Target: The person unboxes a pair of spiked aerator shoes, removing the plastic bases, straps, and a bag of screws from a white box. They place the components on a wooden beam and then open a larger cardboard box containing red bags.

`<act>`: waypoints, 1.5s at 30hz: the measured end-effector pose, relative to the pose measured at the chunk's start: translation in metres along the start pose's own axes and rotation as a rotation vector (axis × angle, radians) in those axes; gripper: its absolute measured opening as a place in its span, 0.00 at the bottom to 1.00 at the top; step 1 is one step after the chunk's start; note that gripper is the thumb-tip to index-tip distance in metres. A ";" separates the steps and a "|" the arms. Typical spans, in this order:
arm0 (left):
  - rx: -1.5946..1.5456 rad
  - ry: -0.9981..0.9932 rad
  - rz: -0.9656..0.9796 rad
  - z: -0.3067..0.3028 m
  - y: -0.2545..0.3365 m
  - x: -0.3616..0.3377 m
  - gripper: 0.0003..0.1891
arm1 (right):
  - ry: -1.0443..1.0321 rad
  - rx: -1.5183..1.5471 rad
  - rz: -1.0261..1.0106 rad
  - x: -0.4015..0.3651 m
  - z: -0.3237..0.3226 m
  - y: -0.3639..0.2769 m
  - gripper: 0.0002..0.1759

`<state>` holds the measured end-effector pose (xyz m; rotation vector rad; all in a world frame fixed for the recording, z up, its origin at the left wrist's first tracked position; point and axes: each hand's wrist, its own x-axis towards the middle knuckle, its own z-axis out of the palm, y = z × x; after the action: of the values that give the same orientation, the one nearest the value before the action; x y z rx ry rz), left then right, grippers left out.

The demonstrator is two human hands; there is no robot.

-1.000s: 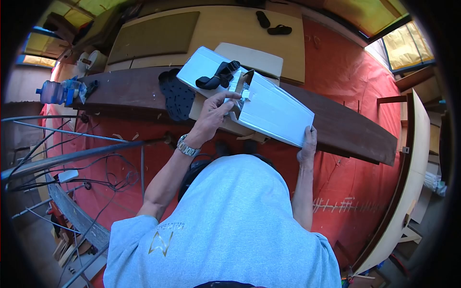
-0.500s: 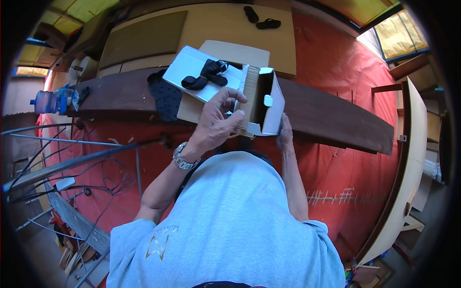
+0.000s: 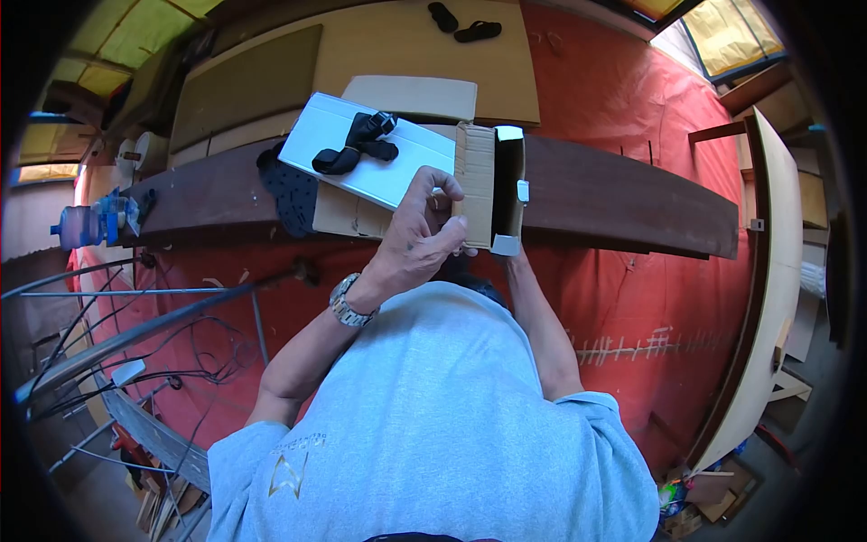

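A small cardboard box (image 3: 476, 185), brown on the near face with white tabs, stands open in front of me, its dark inside facing right. At its left edge is my left hand (image 3: 420, 230), a metal watch on the wrist, with index finger and thumb curled in against the cardboard. My right hand (image 3: 516, 263) grips the box from below and behind; most of its fingers are hidden. Left of the box lies a flat white box (image 3: 397, 181), tilted, carrying a black strap with a buckle (image 3: 361, 146). Under it is a larger open brown carton (image 3: 339, 210).
A dark brown plank (image 3: 623, 194) runs across, with a dotted dark cloth (image 3: 291, 194) and a blue water bottle (image 3: 77, 226) on the left. Metal poles (image 3: 135, 334) and cables lie at lower left. Red sheeting (image 3: 623, 298) covers the floor; black slippers (image 3: 477, 32) lie beyond.
The small box has turned, so its right side no longer shows. My right hand has slipped further underneath and behind it. My left hand stays at the left edge.
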<state>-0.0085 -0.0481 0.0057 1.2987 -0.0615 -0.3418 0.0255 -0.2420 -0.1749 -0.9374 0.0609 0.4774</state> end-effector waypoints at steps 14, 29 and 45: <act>0.378 0.274 0.110 -0.052 -0.029 0.004 0.24 | 0.264 -0.146 0.065 0.037 -0.122 0.082 0.33; 1.568 0.610 -0.012 -0.148 -0.047 0.037 0.30 | 0.321 -0.407 0.095 0.040 -0.110 0.053 0.34; 1.476 0.704 0.219 -0.165 -0.044 0.025 0.32 | 0.360 -0.382 0.105 0.036 -0.117 0.045 0.30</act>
<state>0.0445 0.0891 -0.0847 2.7687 0.1807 0.5031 0.0562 -0.2981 -0.2880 -1.3940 0.3567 0.4194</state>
